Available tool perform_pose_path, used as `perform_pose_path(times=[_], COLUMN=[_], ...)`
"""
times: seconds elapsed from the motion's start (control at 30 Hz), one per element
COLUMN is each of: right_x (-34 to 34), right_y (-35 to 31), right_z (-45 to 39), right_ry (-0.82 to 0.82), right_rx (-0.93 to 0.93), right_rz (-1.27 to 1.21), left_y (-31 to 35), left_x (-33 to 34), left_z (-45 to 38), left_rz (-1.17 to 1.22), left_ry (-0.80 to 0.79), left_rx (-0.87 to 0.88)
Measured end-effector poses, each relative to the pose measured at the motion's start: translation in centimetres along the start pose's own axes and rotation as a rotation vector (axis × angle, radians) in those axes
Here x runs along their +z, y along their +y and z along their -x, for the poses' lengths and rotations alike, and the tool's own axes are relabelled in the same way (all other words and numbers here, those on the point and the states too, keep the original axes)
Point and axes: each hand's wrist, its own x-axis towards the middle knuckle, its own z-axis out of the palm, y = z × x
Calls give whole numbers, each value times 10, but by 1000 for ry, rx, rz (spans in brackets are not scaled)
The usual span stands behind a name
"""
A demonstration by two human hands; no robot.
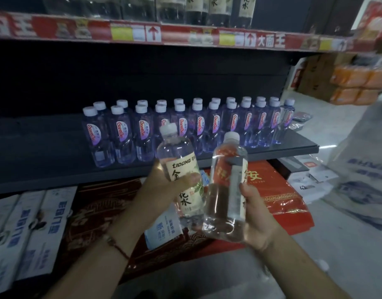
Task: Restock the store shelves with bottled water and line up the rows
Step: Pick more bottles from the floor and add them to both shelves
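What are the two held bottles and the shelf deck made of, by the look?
Left bottle: clear glossy plastic, likely PET; the hand shows through it, cream paper-like label, white cap. Right bottle: the same clear plastic, highlights on its wall, label seen from behind. Shelf: dark, matte, thin-edged, probably painted metal; blur leaves it open.

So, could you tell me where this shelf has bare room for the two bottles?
Bare shelf lies left of the small bottles, back to the dark panel. Their rows crowd the middle and right, leaving only a narrow front strip.
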Motion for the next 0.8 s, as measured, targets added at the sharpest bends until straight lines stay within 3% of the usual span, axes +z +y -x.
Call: perform_pose_path(times=[0.13,0.2,0.27,0.33,0.43,0.53,0.63,0.8], right_x=[16,35,66,93,130,162,181,195], right_y=[-20,-52,-91,-129,-180,-232,-274,-304], right_z=[2,-4,-9,-16,-25,-49,-85,-137], right_ry=[186,377,457,439,317,274,354,485], right_rx=[-42,-85,-143,-281,-473,-608,-704,-730], right_rz=[143,318,545,633,528,654,813,921], left_y=[28,57,95,137,191,228,242,220], left_x=[2,-1,-9,-21,-42,-65,-79,-83], left_z=[-12,-25,-40,-56,-81,-104,-115,-126], left_rz=[-32,-115,-210,-339,-568,-842,-1051,-1165], left_ry=[153,181,214,252,302,324,323,319], left_rx=[55,153,283,401,528,621,673,652])
